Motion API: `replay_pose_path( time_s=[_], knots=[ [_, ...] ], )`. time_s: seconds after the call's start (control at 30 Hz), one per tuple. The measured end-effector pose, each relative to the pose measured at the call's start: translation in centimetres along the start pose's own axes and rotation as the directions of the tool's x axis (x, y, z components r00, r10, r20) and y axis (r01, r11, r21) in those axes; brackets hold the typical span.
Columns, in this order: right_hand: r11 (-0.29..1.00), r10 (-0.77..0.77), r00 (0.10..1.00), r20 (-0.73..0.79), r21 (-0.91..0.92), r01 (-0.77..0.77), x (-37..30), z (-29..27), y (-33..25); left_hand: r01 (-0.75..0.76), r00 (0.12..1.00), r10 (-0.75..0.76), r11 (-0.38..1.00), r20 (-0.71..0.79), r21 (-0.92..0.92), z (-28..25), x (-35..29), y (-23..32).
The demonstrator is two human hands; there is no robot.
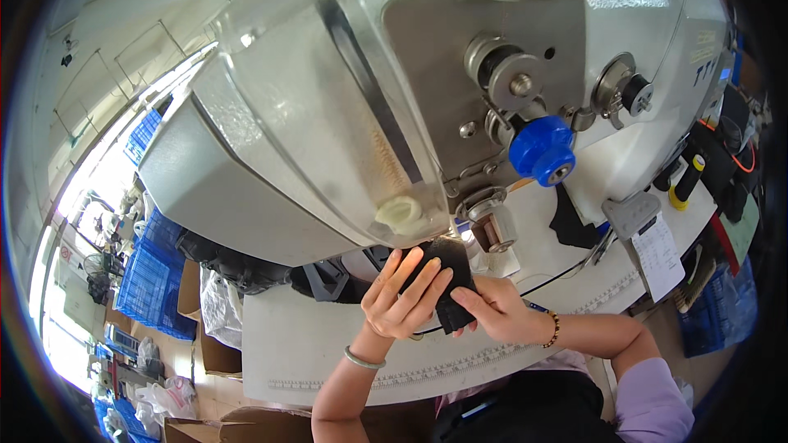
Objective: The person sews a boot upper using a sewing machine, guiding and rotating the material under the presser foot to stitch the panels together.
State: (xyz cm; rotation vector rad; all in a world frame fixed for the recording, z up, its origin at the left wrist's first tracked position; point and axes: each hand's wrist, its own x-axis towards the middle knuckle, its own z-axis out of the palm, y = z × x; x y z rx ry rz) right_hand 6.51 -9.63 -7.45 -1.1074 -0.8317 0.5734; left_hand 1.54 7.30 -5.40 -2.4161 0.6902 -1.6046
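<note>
Both my hands are at a black piece of material [451, 312], maybe fabric or leather, under the head of a large grey sewing machine [254, 172]. My left hand [404, 295] grips its left side, fingers bent over the top. The right hand [499, 310] pinches its lower right edge, thumb on top and fingertips curled underneath. The far end of the piece lies close below the machine head, where a small light glows. My hands and the clear guard [328, 115] hide the needle and presser foot.
The white table [304, 353] has a ruler strip [460, 371] along its near edge. Black cut pieces [570, 220] and a black-and-yellow spool [685, 184] lie to the right, beside a paper slip [657, 258]. Blue crates [152, 279] and cardboard boxes [217, 353] stand left.
</note>
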Motion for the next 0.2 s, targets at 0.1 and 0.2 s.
replay_pose_path(
  time_s=[0.1, 0.2],
  knots=[
    [0.998, 0.014, 1.000, 0.017, -0.062, -0.012, 0.06, 0.42, 0.37, -0.004, 1.000, 0.003, 0.998, -0.025, -0.059, 0.14, -0.55, -0.57],
    [0.995, -0.012, 1.000, 0.013, -0.096, 0.013, -0.04, 0.64, 0.67, 0.000, 1.000, -0.002, 0.995, -0.024, -0.104, 0.24, -0.77, -0.85]
  ],
)
